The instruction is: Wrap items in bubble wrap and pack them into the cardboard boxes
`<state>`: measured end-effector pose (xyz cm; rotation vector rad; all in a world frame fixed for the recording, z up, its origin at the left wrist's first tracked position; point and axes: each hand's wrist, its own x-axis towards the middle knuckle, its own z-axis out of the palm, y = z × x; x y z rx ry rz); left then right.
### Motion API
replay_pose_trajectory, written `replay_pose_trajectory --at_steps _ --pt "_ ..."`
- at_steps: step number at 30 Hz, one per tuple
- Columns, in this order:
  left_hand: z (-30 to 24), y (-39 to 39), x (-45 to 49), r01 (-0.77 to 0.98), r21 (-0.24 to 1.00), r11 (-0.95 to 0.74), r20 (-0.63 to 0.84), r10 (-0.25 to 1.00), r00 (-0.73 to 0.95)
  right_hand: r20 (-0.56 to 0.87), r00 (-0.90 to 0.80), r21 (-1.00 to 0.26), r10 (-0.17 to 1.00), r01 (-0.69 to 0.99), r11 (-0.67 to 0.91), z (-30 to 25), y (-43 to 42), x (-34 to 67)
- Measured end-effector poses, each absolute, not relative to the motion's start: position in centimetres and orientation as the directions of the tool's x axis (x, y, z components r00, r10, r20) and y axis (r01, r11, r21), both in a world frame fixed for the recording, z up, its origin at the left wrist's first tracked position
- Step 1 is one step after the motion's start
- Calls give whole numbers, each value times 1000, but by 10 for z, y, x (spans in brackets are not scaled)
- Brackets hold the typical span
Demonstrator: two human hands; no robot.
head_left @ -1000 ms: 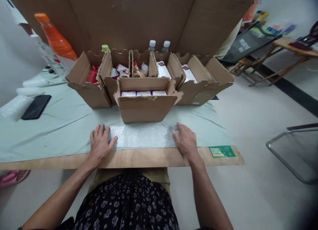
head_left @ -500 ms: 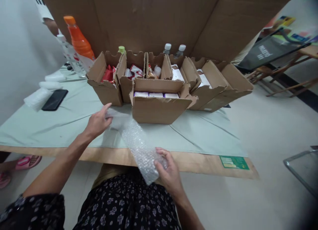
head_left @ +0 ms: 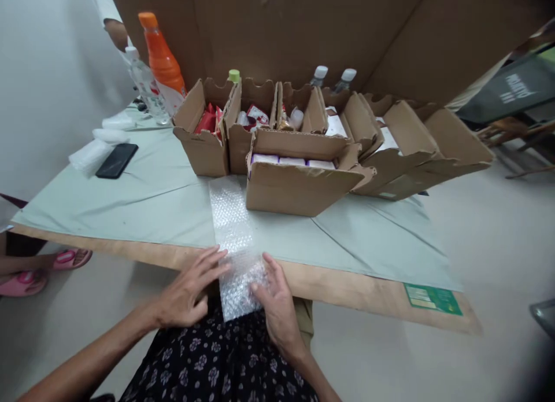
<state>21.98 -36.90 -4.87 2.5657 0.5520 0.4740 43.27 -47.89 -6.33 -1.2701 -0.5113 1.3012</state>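
Note:
A strip of clear bubble wrap (head_left: pixel 232 217) lies lengthwise on the green tablecloth, its near end hanging past the table edge above my lap. My right hand (head_left: pixel 277 303) grips the strip's near right side, thumb on top and fingers along the edge. At the opposite side, my left hand (head_left: pixel 188 289) has its fingers stretched out, fingertips at the strip's left edge. Just beyond the strip stands a low cardboard box (head_left: pixel 299 188) holding several white and purple packs.
Behind stands a row of open cardboard boxes (head_left: pixel 202 153) with red packets and other goods. To the left are an orange bottle (head_left: pixel 165 63), a clear bottle (head_left: pixel 147 84), a black phone (head_left: pixel 117 161) and bubble wrap rolls (head_left: pixel 91 156). Someone's pink sandals (head_left: pixel 71 258) show at the far left.
My left hand has let go of the far end of the bubble wrap and come back toward me. The strip now lies flatter and straighter. The view has shifted slightly.

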Motion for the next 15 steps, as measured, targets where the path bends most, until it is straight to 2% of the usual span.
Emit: replay_pose_trajectory --at_steps 2,4,6,8,10,12,15 --pt "-52 -390 223 302 591 -748 278 540 794 -359 267 -847 894 -496 -192 -57 -468 428" --pt "-57 -390 234 368 684 -630 304 705 640 -330 271 -852 904 -498 -162 -54 -461 427" --pt "-61 -375 248 473 778 -413 187 871 453 -258 306 -909 917 -399 -123 -53 -459 432" --pt "-63 -354 258 554 804 -216 13 938 347 -105 343 -988 934 -140 -59 -54 -458 442" --pt "-64 -337 264 611 777 -152 -71 943 325 114 277 -969 954 243 46 -57 -453 454" --pt "-67 -326 266 661 732 -168 -87 938 334 261 91 -811 961 561 166 -62 -444 463" --pt "-74 -323 266 711 667 -223 -53 938 344 280 -176 -543 944 781 307 -72 -425 470"
